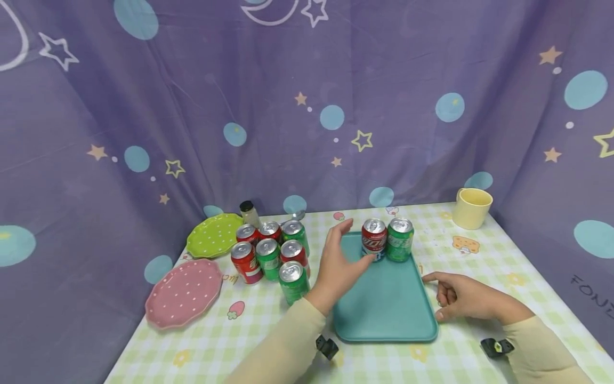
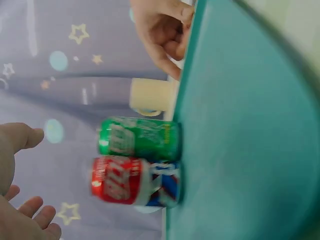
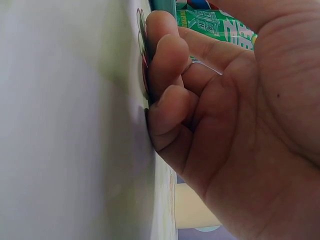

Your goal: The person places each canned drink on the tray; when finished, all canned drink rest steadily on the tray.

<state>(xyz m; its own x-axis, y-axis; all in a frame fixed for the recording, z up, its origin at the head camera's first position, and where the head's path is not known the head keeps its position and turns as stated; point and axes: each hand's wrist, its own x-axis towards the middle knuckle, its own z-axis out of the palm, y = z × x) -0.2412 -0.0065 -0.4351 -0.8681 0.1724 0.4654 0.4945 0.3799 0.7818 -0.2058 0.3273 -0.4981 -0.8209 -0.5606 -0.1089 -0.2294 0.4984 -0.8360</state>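
Observation:
A teal tray (image 1: 384, 309) lies on the table with two cans upright at its far end. One is a red soda can (image 1: 373, 237) with blue and white near its base, and the other is a green soda can (image 1: 400, 240) close on its right. My left hand (image 1: 338, 266) hovers over the tray's left side, thumb and fingers spread, holding nothing. The left wrist view shows a gap between that hand and the red can. My right hand (image 1: 467, 298) rests by the tray's right edge, index fingertip and thumb at the rim, the other fingers bent against the tabletop.
Left of the tray stands a cluster of several red and green cans (image 1: 267, 258). Beyond are a green plate (image 1: 214, 234), a pink plate (image 1: 184, 293), a black-capped jar (image 1: 249, 213) and a spoon (image 1: 298, 215). A yellow mug (image 1: 472, 209) stands at the back right.

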